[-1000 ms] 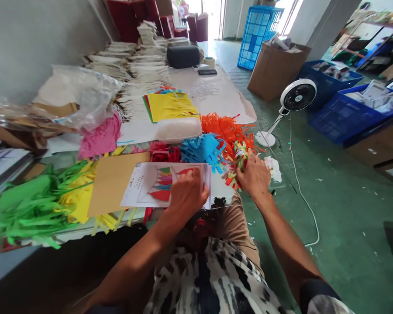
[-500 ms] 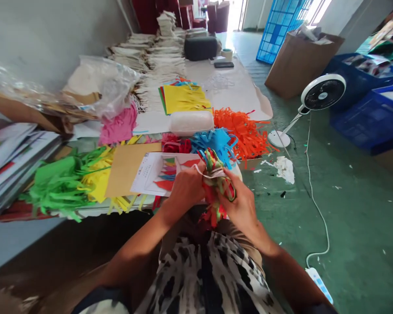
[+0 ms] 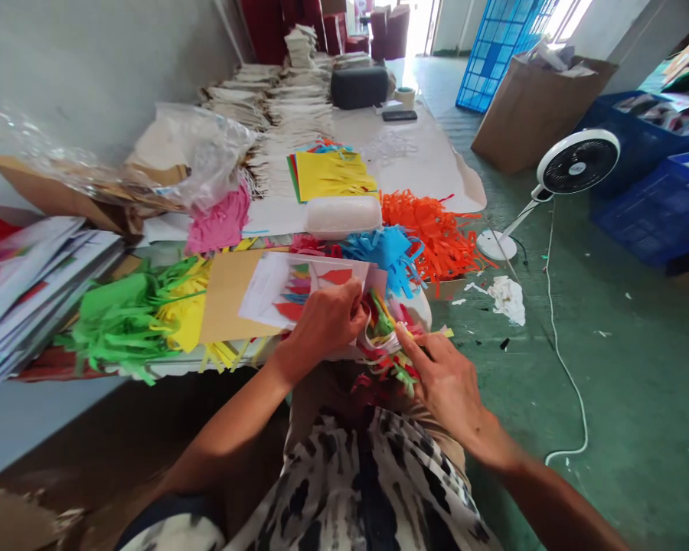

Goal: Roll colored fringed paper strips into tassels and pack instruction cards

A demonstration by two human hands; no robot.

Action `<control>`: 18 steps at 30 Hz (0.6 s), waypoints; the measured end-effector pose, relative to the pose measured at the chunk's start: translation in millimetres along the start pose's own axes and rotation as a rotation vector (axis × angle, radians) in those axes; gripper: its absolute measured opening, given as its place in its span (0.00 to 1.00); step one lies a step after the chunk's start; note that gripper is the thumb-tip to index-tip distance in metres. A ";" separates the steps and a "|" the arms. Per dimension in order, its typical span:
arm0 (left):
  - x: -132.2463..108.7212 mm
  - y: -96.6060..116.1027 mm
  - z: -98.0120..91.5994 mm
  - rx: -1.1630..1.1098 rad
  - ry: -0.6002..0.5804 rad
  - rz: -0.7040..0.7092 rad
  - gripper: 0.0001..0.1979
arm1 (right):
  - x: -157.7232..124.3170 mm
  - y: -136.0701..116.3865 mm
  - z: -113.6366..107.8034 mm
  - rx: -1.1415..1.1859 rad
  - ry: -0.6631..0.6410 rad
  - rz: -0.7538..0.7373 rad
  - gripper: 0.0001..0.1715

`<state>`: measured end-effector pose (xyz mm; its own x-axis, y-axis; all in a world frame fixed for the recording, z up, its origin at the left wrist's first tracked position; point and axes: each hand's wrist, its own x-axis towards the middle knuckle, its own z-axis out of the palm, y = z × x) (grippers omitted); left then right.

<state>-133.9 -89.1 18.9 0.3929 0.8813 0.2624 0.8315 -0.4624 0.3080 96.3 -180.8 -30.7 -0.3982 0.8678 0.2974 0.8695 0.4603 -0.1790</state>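
"Green floor [image 3: 625, 383] is stretching out beside you. What are you gripping?"
"Your left grip [image 3: 327, 329] is pinching a printed sheet [image 3: 304, 295]; your right grip [image 3: 405, 337] is closing on a paper-fringe bundle [image 3: 387, 344] just beside it."
"Containers?"
"A blue plastic crate [image 3: 660, 218] is holding papers, and a cardboard box [image 3: 537, 115] is holding more."

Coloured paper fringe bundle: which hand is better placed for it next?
Probably the right hand: its fingertips touch the paper fringe bundle, while the left hand rests at the printed sheet.

Blue fringe [image 3: 387, 256] blocks forward reach (orange fringe [image 3: 430, 237] too).
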 end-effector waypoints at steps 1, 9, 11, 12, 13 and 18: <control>-0.6 3.3 1.4 0.024 -0.017 0.043 0.07 | 1.3 1.0 -0.9 -0.007 -0.010 -0.025 0.39; -1.8 27.7 11.6 0.068 -0.075 0.292 0.06 | 42.0 -4.6 2.5 0.066 -0.034 0.164 0.22; -0.8 34.1 16.3 0.062 -0.084 0.340 0.07 | 53.1 -2.8 8.4 0.220 -0.017 0.271 0.12; -1.6 37.8 18.9 0.059 -0.088 0.362 0.07 | 57.0 -0.5 11.5 0.303 0.002 0.316 0.09; -3.7 41.6 21.3 0.054 -0.085 0.380 0.08 | 59.4 2.5 14.5 0.375 0.028 0.349 0.07; -32.7 42.1 20.6 -0.148 0.150 0.266 0.05 | 49.9 17.4 22.2 0.564 0.164 0.396 0.08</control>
<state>-103.6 -135.4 4.5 0.5173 0.7085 0.4800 0.6369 -0.6933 0.3371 85.0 -125.3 -39.8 0.0043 0.9710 0.2391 0.6379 0.1814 -0.7484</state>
